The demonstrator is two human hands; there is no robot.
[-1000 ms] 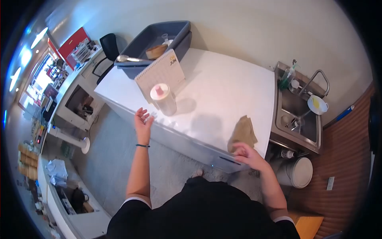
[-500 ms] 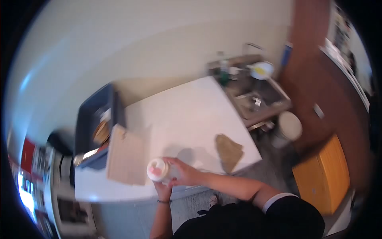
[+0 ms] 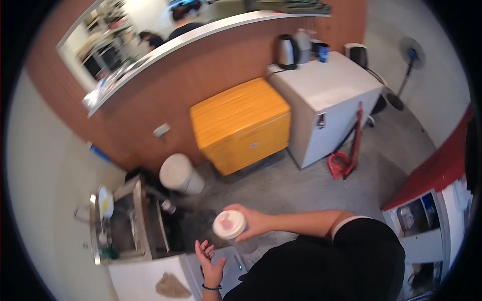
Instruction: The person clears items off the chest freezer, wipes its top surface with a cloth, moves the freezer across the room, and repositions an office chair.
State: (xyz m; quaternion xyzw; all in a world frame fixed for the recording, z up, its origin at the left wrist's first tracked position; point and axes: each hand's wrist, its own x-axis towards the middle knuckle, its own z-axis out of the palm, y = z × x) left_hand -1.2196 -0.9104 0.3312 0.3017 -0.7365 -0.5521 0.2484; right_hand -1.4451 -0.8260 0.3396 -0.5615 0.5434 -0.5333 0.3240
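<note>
My right hand (image 3: 255, 220) is wrapped round a clear jar (image 3: 246, 245) with a white lid (image 3: 221, 232); something pink shows on the lid's top. The jar is held upright in front of my body. Just left of it, my left hand (image 3: 212, 266) is raised, empty, its fingers spread, apart from the jar. Below that hand, a brown cloth (image 3: 171, 285) lies on the white counter (image 3: 130, 278).
At left stands a metal sink (image 3: 143, 226) with a white and yellow dish (image 3: 105, 201) by it. A white bucket (image 3: 176, 172), a yellow chest (image 3: 243, 120) and a white freezer (image 3: 326, 90) line the wall. A red dustpan (image 3: 339, 164) leans near the freezer. Other people are beyond the opening.
My view has swung right, from the counter toward the sink, bucket and yellow chest. Both hands held the jar before; my left hand has let go, and only the right holds it.
</note>
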